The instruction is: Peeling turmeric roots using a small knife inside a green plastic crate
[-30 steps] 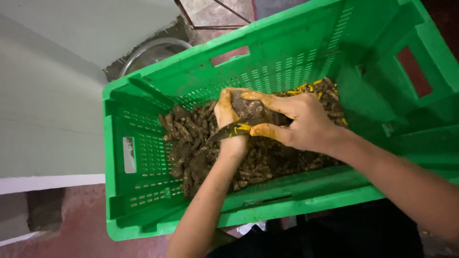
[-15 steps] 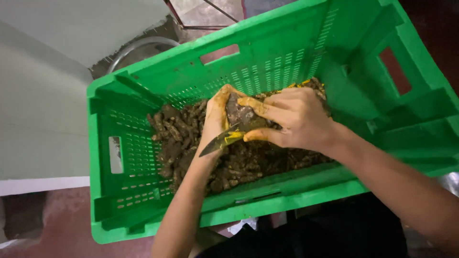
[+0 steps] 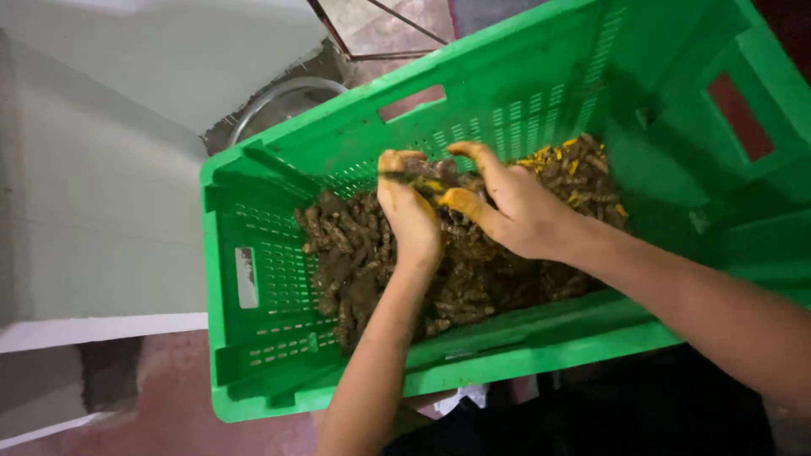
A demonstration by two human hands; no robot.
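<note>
Basically: big green plastic crate (image 3: 473, 101), slotted walls, tilted toward the camera, is the largest thing in view. Its floor is covered by a heap of muddy brown turmeric roots (image 3: 380, 270); far right of the grip a patch of them shows bright orange cut faces (image 3: 574, 160).

Both hands meet over the middle of the heap. Left hand (image 3: 410, 215) is curled closed around one root piece (image 3: 427, 169), fingers stained yellow. Right hand (image 3: 515, 211) comes in from the right, thumb and fingers pinched on the same piece, just touching the left. Whether a blade sits in that grip I cannot tell; it is blurred.

Progress, as a judgement: the orange-faced patch right of the grip looks like worked pieces, and it is small. Everything left of and below the grip is uncut, mud-coated root, so most of the heap remains. One piece in hand, above the pile, not yet put down.

Behind the crate, up-left of the grip, a metal basin rim (image 3: 279, 97) against a pale wall (image 3: 101, 169).
</note>
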